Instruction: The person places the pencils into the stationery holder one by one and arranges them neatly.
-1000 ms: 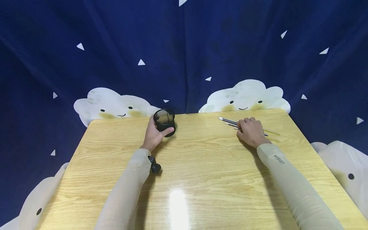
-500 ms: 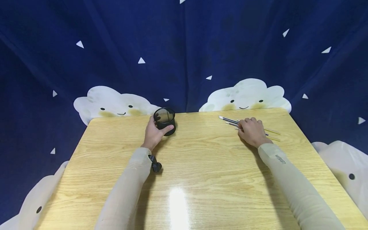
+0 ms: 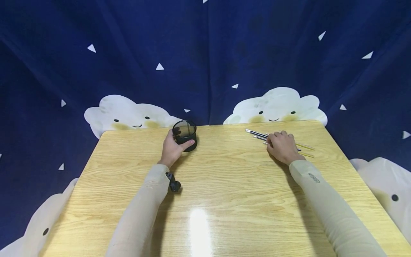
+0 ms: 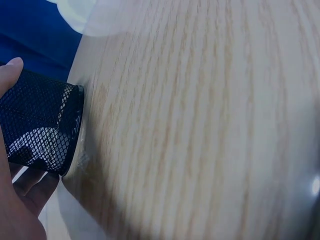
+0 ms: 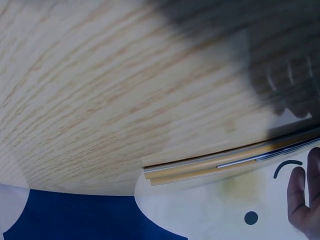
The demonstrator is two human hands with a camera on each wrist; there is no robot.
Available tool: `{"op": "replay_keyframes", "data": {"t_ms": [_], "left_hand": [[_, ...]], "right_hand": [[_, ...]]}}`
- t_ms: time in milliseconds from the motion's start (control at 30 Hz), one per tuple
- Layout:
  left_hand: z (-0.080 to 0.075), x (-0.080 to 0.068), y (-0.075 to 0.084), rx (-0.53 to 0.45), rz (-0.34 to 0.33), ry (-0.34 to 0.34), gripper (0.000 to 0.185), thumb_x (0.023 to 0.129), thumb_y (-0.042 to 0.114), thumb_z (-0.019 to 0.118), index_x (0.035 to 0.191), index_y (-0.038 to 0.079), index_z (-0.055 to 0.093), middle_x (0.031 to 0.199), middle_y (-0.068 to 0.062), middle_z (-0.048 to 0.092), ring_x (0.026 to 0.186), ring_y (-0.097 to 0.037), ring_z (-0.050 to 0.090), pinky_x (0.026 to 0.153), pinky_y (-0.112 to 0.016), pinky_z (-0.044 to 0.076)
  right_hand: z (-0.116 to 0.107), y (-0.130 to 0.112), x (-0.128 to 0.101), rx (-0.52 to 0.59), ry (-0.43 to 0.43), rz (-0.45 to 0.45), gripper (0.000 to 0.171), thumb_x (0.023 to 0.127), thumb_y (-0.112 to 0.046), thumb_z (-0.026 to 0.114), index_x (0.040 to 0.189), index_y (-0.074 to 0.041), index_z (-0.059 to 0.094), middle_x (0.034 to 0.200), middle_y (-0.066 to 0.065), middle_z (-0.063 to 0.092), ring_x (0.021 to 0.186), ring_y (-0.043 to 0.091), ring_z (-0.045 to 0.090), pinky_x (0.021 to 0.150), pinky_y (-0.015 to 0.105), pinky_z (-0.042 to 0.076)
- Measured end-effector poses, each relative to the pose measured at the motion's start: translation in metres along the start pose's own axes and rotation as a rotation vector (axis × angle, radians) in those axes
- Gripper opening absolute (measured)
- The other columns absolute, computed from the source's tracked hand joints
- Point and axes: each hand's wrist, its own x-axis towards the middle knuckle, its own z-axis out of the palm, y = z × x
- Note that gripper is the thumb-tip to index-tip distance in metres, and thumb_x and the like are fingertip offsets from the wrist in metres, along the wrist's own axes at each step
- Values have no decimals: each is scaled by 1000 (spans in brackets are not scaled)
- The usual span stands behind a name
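My left hand grips a black mesh pen holder near the table's back edge, thumb across its near side, fingers round the left. The holder stands upright with its round mouth facing up; the left wrist view shows its mesh wall beside the thumb. Farther right, my right hand rests over several slender pen-like sticks, fingers curled down onto them. The sticks have dark shafts with white tips at the left and yellow ends at the right. In the right wrist view, yellowish and blue sticks run toward my fingers. The hand hides their middles.
Everything rests on a light wooden table. A dark blue curtain with white clouds hangs just behind its back edge. A small black device is at my left wrist.
Both hands stay in nearly the same places, on the pen holder and over the sticks. Only a slight shift of the whole head view shows.
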Motion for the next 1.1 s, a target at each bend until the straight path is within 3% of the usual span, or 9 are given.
{"op": "replay_keyframes", "data": {"t_ms": [467, 867, 1100], "left_hand": [[-5, -9, 8, 22, 25, -68, 91, 73, 53, 86, 144, 13, 44, 136, -9, 55, 125, -30, 52, 101, -46, 45], [0, -21, 22, -108, 120, -165, 85, 74, 41, 90, 141, 11, 48, 131, -6, 55, 121, -24, 56, 97, -39, 50], [6, -28, 28, -129, 164, -196, 79, 73, 36, 91, 137, 12, 50, 129, -4, 57, 120, -24, 57, 97, -38, 50]], "right_hand": [[1, 0, 1, -5, 9, 6, 10, 95, -15, 55, 93, -9, 62, 87, 9, 61, 86, 35, 52, 75, 55, 41], [5, 0, 0, 3, 20, 18, 10, 94, -15, 55, 93, -9, 63, 87, 9, 60, 85, 35, 51, 75, 55, 40], [6, -2, 0, 8, 30, 20, 11, 94, -15, 56, 96, -8, 65, 91, 11, 63, 89, 37, 53, 78, 57, 41]]}}
